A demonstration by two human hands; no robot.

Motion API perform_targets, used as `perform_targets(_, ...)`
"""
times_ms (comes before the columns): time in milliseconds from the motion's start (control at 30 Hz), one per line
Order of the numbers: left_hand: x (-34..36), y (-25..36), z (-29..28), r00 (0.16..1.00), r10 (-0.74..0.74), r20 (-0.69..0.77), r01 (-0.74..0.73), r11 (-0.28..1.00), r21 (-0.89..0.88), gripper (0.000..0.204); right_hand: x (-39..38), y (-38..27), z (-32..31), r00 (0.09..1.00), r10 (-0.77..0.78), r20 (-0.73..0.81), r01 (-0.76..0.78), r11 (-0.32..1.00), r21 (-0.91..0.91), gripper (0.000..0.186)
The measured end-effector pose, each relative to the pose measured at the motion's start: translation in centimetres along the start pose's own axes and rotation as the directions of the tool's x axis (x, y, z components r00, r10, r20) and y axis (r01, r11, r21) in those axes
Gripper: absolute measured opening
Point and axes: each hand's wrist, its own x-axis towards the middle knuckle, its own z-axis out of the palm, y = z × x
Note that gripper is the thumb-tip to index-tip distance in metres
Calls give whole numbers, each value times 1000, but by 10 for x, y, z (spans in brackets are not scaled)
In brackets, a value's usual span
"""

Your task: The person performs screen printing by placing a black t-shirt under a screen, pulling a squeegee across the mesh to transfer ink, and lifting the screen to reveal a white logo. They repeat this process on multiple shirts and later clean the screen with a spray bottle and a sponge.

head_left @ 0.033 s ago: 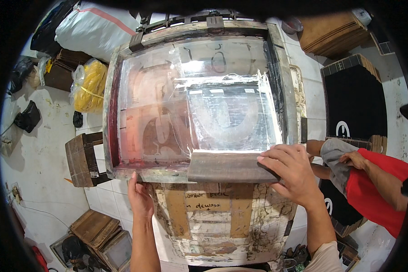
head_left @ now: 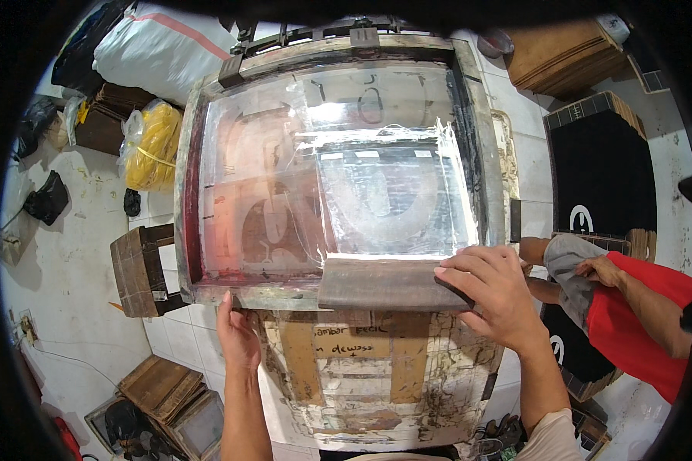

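In front of me lies a large screen printing frame with a mesh that is reddish at the left. White ink borders the paler printed area at the right. A wide brown squeegee rests along the near side of that area. My right hand is closed over the squeegee's right end, fingers on top and pointing left. At the frame's near left corner, my left hand grips the near rail, its thumb up against the wood and its other fingers partly hidden beneath.
Under the frame extends a worn, taped board. Metal clamps hold the frame's far side. At the right, a co-worker in a red garment stands beside boards with black cloth. Left are a wooden stool and a yellow bundle.
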Motion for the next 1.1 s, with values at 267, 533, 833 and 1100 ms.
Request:
perform_targets(267,-1,-1,3,1000,16,-27,-16,1000,-5,25,-3,-3,5,999,-35,17,36,997,-62,65)
perform_targets(533,-1,-1,3,999,13,-32,-13,1000,-1,25,0,-10,2,1000,-17,18,19,998,-68,66)
perform_targets(833,3,-3,-4,1000,1,-18,-1,1000,-24,31,-67,41,9,899,219,-380,-227,974,25,42)
perform_targets(1100,-1,-3,0,995,68,78,-63,996,-63,35,-265,145,190,49,679,732,-893,-298,336,46)
